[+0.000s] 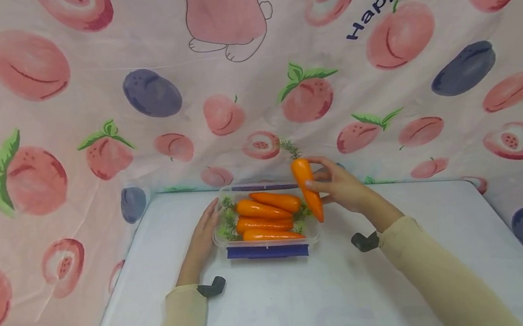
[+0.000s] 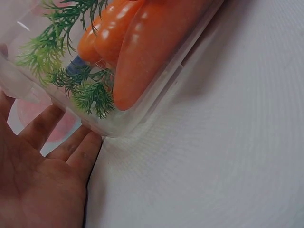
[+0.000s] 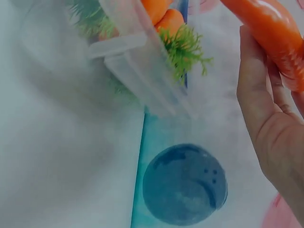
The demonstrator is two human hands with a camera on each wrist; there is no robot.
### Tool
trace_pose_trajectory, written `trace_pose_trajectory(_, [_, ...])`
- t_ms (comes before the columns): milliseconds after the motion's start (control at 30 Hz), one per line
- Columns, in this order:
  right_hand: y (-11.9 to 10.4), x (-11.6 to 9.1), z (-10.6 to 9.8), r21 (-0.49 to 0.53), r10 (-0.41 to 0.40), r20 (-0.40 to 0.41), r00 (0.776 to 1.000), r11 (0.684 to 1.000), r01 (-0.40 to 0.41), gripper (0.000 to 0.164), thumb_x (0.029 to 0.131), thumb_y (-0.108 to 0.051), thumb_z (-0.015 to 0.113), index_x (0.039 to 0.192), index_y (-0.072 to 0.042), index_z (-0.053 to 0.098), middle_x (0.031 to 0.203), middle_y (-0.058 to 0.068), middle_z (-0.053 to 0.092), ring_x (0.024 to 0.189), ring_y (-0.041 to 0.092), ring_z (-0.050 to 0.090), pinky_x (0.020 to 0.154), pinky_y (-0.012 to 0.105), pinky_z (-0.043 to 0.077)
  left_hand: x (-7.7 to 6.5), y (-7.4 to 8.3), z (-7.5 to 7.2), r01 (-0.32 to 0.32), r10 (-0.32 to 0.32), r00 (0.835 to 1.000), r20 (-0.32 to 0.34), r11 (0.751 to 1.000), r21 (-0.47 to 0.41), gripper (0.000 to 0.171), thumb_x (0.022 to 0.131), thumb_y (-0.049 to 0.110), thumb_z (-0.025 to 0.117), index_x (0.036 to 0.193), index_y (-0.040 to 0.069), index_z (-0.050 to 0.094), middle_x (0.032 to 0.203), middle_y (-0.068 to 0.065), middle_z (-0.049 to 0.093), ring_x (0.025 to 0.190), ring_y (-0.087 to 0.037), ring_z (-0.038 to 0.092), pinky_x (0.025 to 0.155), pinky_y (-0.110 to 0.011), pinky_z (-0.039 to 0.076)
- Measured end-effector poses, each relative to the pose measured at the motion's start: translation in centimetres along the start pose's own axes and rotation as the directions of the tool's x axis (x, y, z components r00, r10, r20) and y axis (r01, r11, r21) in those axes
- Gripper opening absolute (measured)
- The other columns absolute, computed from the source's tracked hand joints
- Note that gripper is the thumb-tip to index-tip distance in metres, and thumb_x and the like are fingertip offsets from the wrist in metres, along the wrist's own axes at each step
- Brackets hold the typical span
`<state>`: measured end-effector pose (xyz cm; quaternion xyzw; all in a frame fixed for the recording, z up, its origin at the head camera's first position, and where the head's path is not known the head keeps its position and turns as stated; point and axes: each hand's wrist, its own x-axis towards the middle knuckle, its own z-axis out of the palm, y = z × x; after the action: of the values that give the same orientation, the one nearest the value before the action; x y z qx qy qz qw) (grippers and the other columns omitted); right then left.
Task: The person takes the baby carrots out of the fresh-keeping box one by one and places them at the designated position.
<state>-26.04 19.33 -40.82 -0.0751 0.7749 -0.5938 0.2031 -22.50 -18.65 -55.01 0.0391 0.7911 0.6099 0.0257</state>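
Observation:
A clear plastic box (image 1: pixel 315 236) with blue side clips stands on the table, holding several orange carrots (image 1: pixel 263 209) with green feathery tops. Above its right end, my right hand (image 1: pixel 341 186) grips another carrot (image 1: pixel 306 185) between thumb and fingers, its leafy top up and its tip pointing down. In the right wrist view that carrot (image 3: pixel 270 28) is beside the box's end wall. My left hand (image 1: pixel 204 239) rests against the box's left end, with its fingers (image 2: pixel 42 126) fairly straight along the outside of the wall.
The white table (image 1: pixel 277 301) reaches back to a pink fruit-print cloth (image 1: pixel 233 85) that hangs behind and at both sides. A blue clip flap (image 1: pixel 268 251) sticks out at the box's near side. Dark wrist mounts (image 1: pixel 364 241) sit at both sleeves.

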Motion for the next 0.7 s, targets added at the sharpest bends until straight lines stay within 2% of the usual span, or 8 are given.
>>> trace_pose_trajectory(233, [1.0,-0.6,-1.1,0.081,0.024,-0.016,1.000,0.996,-0.022,0.072,0.097,-0.030,0.072,0.154,-0.028,0.029,0.143,0.022,0.050,0.120,0.037,0.060,0.095,0.058,0.058,0.2,-0.3,-0.1,0.011,-0.011,1.000,0.005,1.000,0.009,0.053,0.108,0.054,0.035,0.159,0.039,0.032,0.168,0.000,0.032,0.159,-0.025,0.017,0.130,-0.055,0.008])
trace_pose_trajectory(300, [1.4,-0.7,-1.4,0.105,0.028,-0.021,0.999,0.994,-0.025,0.071,0.097,-0.031,0.072,0.153,-0.027,0.029,0.142,0.021,0.051,0.120,0.035,0.059,0.095,0.057,0.058,0.2,-0.1,0.0,0.019,-0.019,1.000,0.014,1.000,0.010,0.053,0.110,0.051,0.034,0.161,0.036,0.030,0.168,-0.002,0.031,0.160,-0.026,0.016,0.130,-0.054,0.008])
trace_pose_trajectory(533, [2.9,-1.3,-2.2,0.187,0.035,-0.050,0.998,0.982,-0.025,0.066,0.098,-0.025,0.070,0.150,-0.026,0.029,0.136,0.017,0.051,0.110,0.031,0.061,0.092,0.051,0.061,-1.3,3.7,-0.2,0.012,-0.013,0.999,0.037,1.000,0.008,0.051,0.112,0.033,0.034,0.162,0.022,0.030,0.166,-0.016,0.032,0.158,-0.033,0.019,0.130,-0.055,0.011])
trace_pose_trajectory(700, [4.4,-1.7,-2.9,0.216,0.073,-0.073,0.995,0.975,-0.056,0.063,0.099,-0.025,0.069,0.147,-0.025,0.028,0.133,0.017,0.053,0.108,0.027,0.064,0.092,0.047,0.061,-1.3,3.6,-0.2,0.007,-0.007,0.999,0.036,1.000,-0.010,0.051,0.112,0.034,0.034,0.162,0.023,0.030,0.166,-0.015,0.033,0.158,-0.032,0.020,0.130,-0.053,0.010])
